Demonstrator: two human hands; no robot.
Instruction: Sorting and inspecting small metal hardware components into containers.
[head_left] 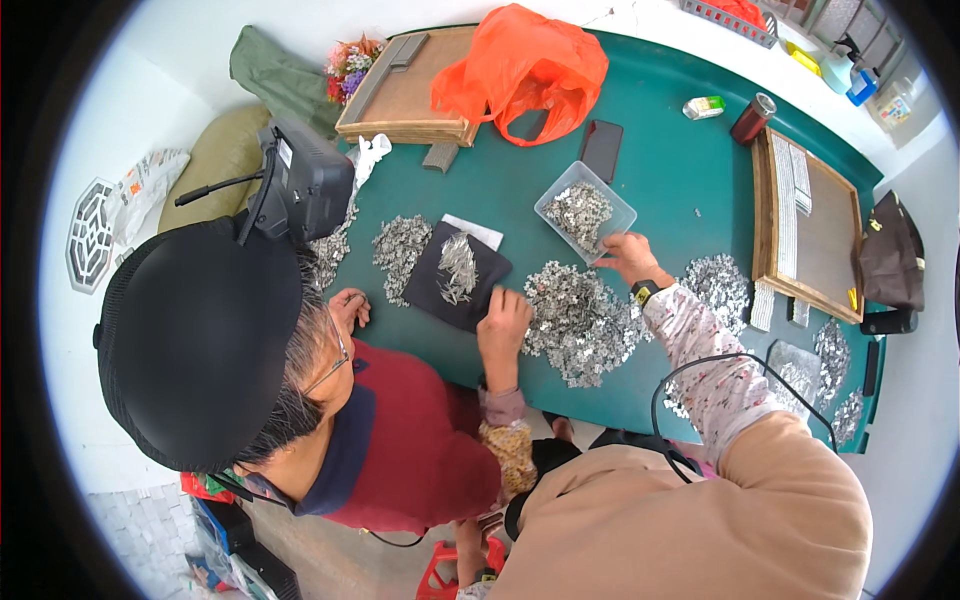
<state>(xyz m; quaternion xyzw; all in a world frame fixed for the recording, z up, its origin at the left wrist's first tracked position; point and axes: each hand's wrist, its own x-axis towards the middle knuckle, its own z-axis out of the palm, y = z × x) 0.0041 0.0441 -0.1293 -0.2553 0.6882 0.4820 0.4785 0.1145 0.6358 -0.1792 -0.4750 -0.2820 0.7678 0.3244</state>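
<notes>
My right hand [632,258], with a watch on its wrist, grips the near right corner of a clear plastic container [627,213]. Small silver metal pieces [580,212] fill much of it. Just below lies a large heap of similar small metal pieces [583,322] on the green table. Low in the picture, my left hand [469,543] hangs below table level beside a red plastic stool [438,572]; its fingers do not show clearly. At my left, a co-worker's hand [503,325] is at the edge of a dark cloth [440,298] bearing thin silver strips [458,270].
A co-worker in a black cap [200,340] sits close on my left. An orange plastic bag [540,65] rests against a wooden-framed tray [440,120]. A phone [601,150], a dark red flask [753,118] and another framed tray [815,220] lie across the table [660,70].
</notes>
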